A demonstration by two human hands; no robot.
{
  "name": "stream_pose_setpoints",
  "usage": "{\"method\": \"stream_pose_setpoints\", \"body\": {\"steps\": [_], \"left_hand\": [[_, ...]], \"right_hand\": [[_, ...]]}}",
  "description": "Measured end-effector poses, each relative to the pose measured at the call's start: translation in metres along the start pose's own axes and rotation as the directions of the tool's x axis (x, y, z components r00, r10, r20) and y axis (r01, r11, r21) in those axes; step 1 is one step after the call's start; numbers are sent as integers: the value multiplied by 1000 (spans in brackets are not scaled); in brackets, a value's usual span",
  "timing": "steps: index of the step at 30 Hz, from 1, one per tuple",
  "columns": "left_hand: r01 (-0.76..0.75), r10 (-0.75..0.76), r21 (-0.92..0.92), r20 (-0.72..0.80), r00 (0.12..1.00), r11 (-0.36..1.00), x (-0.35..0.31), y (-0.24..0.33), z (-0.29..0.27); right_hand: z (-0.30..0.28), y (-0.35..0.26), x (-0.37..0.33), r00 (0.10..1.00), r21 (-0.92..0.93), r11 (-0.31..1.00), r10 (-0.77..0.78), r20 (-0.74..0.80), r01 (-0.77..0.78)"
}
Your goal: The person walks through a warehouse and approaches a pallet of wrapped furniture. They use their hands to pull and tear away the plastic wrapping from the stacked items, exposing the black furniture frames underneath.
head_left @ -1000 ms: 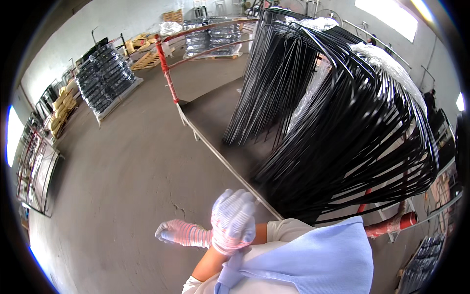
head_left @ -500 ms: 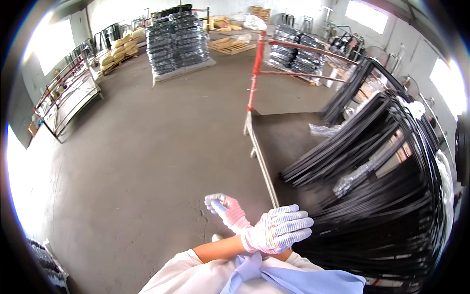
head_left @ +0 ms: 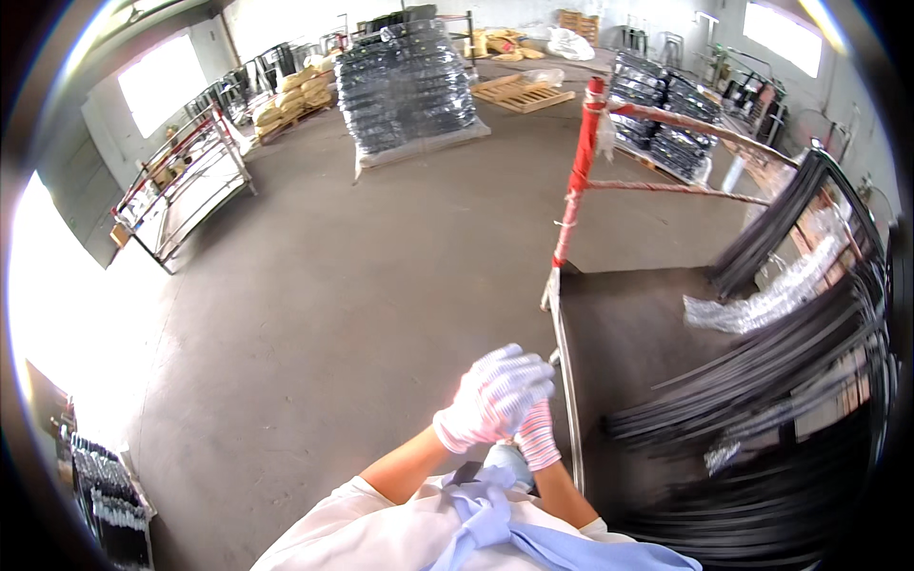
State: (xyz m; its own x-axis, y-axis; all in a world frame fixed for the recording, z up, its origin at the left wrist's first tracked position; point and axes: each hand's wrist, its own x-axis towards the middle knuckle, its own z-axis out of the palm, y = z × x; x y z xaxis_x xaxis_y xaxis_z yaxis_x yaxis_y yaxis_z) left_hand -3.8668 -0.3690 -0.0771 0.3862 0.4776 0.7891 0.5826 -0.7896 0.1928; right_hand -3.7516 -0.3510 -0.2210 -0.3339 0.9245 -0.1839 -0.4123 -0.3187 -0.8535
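Note:
Both my hands wear striped white-and-pink knit gloves and meet in front of my body. My left hand (head_left: 491,398) lies over the right one, its fingers bent and pressed together around it. Of my right hand (head_left: 539,436), only the wrist and part of the back show; its fingers are hidden. No object shows in either hand. Closest to them on the right is the metal edge rail (head_left: 568,400) of a cart with a dark flat deck (head_left: 628,324). Long, thin black strips or frames (head_left: 752,381) are piled on its right side.
A red-wrapped post (head_left: 579,181) rises at the cart's far corner. Clear plastic wrap (head_left: 762,300) lies among the black pieces. Farther off stand a wrapped pallet stack (head_left: 405,90), a wooden pallet (head_left: 524,93), yellow sacks (head_left: 295,100) and another cart (head_left: 195,205).
My hands, crossed and apart at the fingertips before, have come together slightly farther from my body. The view has swung left, so the cart and pallets sit farther right.

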Motion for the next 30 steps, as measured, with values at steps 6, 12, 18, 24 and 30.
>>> {"method": "stream_pose_setpoints", "body": {"steps": [6, 12, 18, 24, 30], "left_hand": [[445, -510, 273, 254, 822, 853, -45, -116, -5], [800, -950, 514, 159, 267, 311, -156, -151, -38], [826, -994, 558, -108, -28, -84, -205, -203, -96], [854, -963, 517, -251, 94, -51, -216, -358, -157], [711, -838, 547, -30, 544, 442, -142, -542, -223]], "right_hand": [[2, -70, 130, 996, -140, 989, -52, -67, 42], [63, -57, 226, 958, -251, 952, 225, 179, -177], [149, 4, 299, 785, -391, 875, 448, 428, -286], [247, 7, 421, 751, -474, 859, 441, 491, -194], [314, 5, 535, 884, -399, 910, 277, 377, -114]]}}
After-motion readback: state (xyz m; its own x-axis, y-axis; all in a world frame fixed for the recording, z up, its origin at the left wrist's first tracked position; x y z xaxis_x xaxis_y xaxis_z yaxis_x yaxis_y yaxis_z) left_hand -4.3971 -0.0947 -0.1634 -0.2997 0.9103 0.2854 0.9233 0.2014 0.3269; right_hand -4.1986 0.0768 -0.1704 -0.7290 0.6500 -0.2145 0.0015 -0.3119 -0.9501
